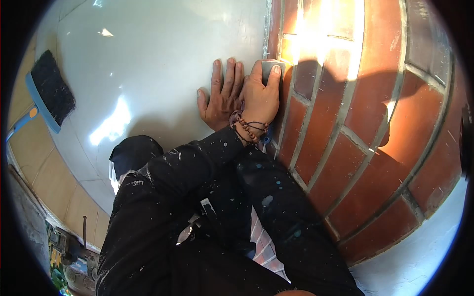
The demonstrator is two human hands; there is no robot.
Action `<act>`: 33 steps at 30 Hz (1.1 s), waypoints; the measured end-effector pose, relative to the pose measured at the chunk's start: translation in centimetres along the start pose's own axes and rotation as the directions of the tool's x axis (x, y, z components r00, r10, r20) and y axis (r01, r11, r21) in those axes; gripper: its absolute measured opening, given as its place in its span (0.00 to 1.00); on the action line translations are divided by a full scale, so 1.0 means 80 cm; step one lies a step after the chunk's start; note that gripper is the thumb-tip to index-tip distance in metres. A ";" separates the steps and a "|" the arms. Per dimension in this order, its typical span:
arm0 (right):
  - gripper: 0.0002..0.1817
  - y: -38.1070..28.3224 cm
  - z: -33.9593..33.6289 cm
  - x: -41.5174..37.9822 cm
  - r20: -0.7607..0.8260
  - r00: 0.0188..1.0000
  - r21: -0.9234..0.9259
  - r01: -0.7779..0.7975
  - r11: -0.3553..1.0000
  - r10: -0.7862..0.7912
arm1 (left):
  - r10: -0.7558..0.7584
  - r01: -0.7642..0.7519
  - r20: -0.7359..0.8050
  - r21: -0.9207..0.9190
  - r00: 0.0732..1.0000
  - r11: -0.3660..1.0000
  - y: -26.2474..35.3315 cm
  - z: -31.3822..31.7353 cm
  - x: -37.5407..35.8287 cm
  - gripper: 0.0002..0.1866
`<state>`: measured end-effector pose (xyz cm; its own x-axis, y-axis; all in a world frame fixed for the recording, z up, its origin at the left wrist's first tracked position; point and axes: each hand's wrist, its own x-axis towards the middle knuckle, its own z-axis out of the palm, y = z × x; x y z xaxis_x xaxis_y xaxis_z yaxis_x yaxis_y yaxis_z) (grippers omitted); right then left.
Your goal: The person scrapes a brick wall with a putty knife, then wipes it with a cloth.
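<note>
My left hand [263, 101], with beaded bracelets at its wrist, grips a small dark grey block [267, 67]. Its thumb presses on the block's flat face, and the underside is hidden. The block is right at the seam where a smooth whitish surface [163, 64] meets the red brickwork [345, 163]. Close beside it, my right hand [222, 101] lies flat on the whitish surface, fingers spread and holding nothing. The left forearm crosses over the right one, both in black sleeves spotted with paint.
A broom [44, 101] with a blue head and black bristles lies at the far left, by beige tiles [59, 197]. A black rounded shape [136, 150] with a white edge pokes out beside my left sleeve. Bright sunlight falls across the upper bricks. Cluttered objects [74, 254] sit at lower left.
</note>
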<state>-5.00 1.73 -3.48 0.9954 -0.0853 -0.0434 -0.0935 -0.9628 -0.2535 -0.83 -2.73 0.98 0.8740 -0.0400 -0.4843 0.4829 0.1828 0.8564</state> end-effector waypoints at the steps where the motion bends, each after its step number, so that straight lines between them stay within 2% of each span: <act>1: 0.45 0.000 0.001 0.000 -0.001 1.000 0.000 0.003 1.000 -0.003 | 0.009 -0.009 -0.001 -0.003 1.000 1.000 0.000 -0.001 0.001 0.16; 2: 0.45 0.000 0.003 0.000 -0.002 1.000 0.001 -0.001 1.000 0.001 | 0.009 -0.009 -0.004 -0.002 1.000 1.000 0.001 -0.001 0.001 0.16; 4: 0.46 0.000 0.004 -0.001 -0.001 1.000 0.001 -0.005 1.000 0.005 | -0.015 0.021 0.052 -0.121 0.999 0.992 0.002 0.002 0.003 0.13; 11: 0.47 -0.002 0.002 0.000 0.017 1.000 -0.002 -0.021 1.000 0.021 | -0.011 0.012 0.010 -0.061 1.000 0.998 0.007 0.008 0.012 0.12; 13: 0.47 -0.002 0.002 -0.002 0.030 0.999 -0.003 -0.019 1.000 0.020 | 0.042 -0.041 0.044 -0.020 0.998 0.999 0.007 0.004 0.010 0.11; 17: 0.47 -0.001 0.003 -0.001 0.027 0.999 0.001 -0.022 1.000 0.022 | 0.090 -0.090 0.016 -0.019 0.996 0.996 0.014 0.007 0.006 0.11; 19: 0.47 -0.002 0.003 -0.001 0.028 0.999 0.006 -0.018 1.000 0.018 | -0.034 0.034 0.008 0.018 0.999 0.999 0.015 0.004 0.011 0.10; 20: 0.47 -0.003 0.005 -0.002 0.021 1.000 0.015 -0.021 1.000 0.021 | -0.031 0.031 0.004 0.016 1.000 0.999 0.015 0.006 0.009 0.10; 22: 0.47 -0.001 0.006 0.000 0.015 1.000 0.024 -0.027 0.999 0.026 | 0.055 -0.054 0.011 -0.076 0.998 0.996 0.012 0.010 -0.002 0.11; 25: 0.48 -0.001 0.004 0.000 0.015 1.000 0.013 -0.021 1.000 0.021 | 0.008 -0.008 -0.004 0.015 1.000 1.000 0.010 0.007 0.008 0.12; 28: 0.48 0.000 0.006 0.002 0.014 1.000 0.018 -0.021 1.000 0.021 | 0.085 -0.086 0.017 0.028 0.996 0.996 0.014 0.006 0.005 0.12; 31: 0.48 -0.002 0.004 -0.004 0.014 1.000 0.019 -0.027 0.999 0.026 | 0.036 -0.036 0.004 0.018 0.999 0.999 0.012 0.005 0.009 0.12; 32: 0.47 -0.002 0.002 -0.002 0.018 1.000 0.008 -0.021 1.000 0.021 | -0.044 0.044 -0.011 0.040 0.999 0.998 0.007 0.005 0.015 0.11; 33: 0.47 -0.001 0.000 0.001 0.022 1.000 -0.004 -0.013 1.000 0.013 | -0.036 0.037 -0.012 0.038 0.999 0.999 0.011 0.005 0.014 0.11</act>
<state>-4.91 1.84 -3.45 0.9934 -0.0925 -0.0682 -0.1068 -0.9626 -0.2488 0.61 -3.01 1.23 0.8553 -0.0352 -0.5170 0.5163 0.1438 0.8443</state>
